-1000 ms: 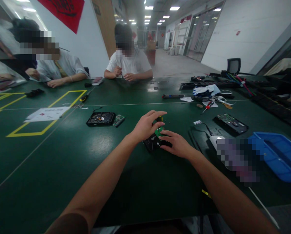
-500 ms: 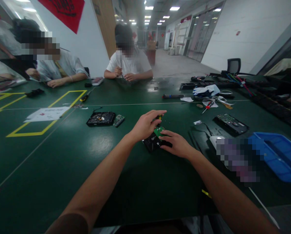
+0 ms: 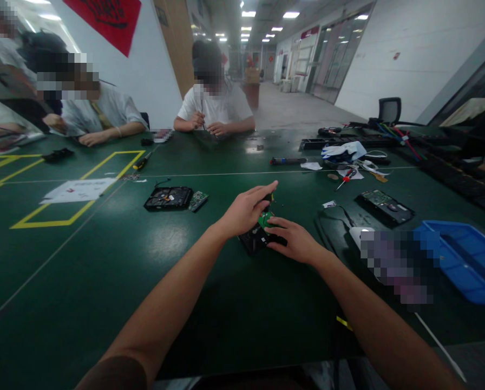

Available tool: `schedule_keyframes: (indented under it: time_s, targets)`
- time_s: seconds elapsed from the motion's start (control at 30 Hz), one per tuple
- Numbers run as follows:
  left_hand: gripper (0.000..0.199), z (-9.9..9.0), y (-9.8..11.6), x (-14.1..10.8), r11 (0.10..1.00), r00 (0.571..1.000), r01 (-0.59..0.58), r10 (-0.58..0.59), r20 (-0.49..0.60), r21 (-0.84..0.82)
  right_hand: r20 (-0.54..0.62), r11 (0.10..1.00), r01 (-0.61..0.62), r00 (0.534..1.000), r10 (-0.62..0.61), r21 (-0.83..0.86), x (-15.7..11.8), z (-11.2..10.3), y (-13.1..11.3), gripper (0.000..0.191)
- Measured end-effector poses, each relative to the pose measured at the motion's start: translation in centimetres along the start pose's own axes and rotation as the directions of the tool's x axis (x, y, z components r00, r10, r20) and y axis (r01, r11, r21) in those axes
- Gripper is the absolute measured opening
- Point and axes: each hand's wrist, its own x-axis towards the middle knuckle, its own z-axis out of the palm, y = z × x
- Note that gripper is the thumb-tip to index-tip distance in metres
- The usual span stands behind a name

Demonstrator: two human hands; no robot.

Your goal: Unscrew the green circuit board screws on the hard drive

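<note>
A black hard drive (image 3: 252,240) with a green circuit board (image 3: 266,218) lies on the dark green table (image 3: 153,303), between my hands. My left hand (image 3: 246,210) is closed around the dark, yellow-marked handle of a screwdriver (image 3: 270,199), upright over the board; its tip is hard to make out. My right hand (image 3: 293,238) rests at the drive's right side, fingers pressed on the drive and the board's edge. Left of them lie an opened black drive (image 3: 168,198) and a loose circuit board (image 3: 198,201).
At the right are another drive (image 3: 385,207), a blue tray (image 3: 465,260), a white device (image 3: 358,235) with a cable and a red screwdriver (image 3: 346,178). A yellow-black screwdriver (image 3: 143,161) lies back left. Two people sit across the table; others are at far left.
The fingers of my left hand have turned slightly around the screwdriver handle. My right hand and the drive look almost unmoved. A person at far left has shifted.
</note>
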Motion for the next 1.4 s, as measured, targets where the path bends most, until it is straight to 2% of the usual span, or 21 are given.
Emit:
schedule_keyframes:
  time_s: [0.07,0.27,0.43,0.57,0.73,0.97,1.2,1.4]
  targets:
    - [0.055,-0.06,0.23,0.05,1.000,1.000,0.003,-0.003,0.018,-0.029,-0.007,1.000,-0.003,1.000,0.003,0.007,-0.03,0.00,0.00,0.040]
    - [0.035,0.26,-0.07,-0.06,0.986,0.991,0.112,-0.101,-0.092,0.123,-0.012,1.000,-0.017,1.000,0.017,0.016,0.00,-0.06,-0.10,0.040]
    - [0.040,0.24,-0.22,-0.01,0.995,0.993,0.074,-0.067,-0.099,0.067,-0.012,1.000,-0.011,1.000,0.011,0.017,0.04,0.02,-0.06,0.040]
    - [0.049,-0.03,-0.09,0.05,0.999,0.998,0.034,-0.034,-0.053,-0.010,-0.013,1.000,-0.005,1.000,0.005,0.011,-0.04,0.13,0.07,0.041]
    - [0.049,-0.17,-0.07,-0.03,0.997,0.999,0.041,-0.041,-0.012,-0.069,-0.021,0.999,-0.008,1.000,0.009,0.034,-0.04,0.05,0.02,0.040]
    - [0.036,0.08,-0.36,-0.09,0.992,0.986,0.100,-0.088,-0.142,0.081,-0.014,1.000,-0.014,1.000,0.014,0.028,0.08,-0.06,-0.09,0.040]
    - [0.040,0.09,0.08,-0.02,0.998,0.996,0.065,-0.065,-0.068,-0.001,-0.006,1.000,-0.005,1.000,0.005,0.015,0.04,-0.08,-0.03,0.041]
    - [0.029,0.36,0.09,0.05,0.993,0.987,0.101,-0.094,-0.131,0.053,-0.011,1.000,-0.016,1.000,0.016,0.022,0.05,0.03,0.07,0.040]
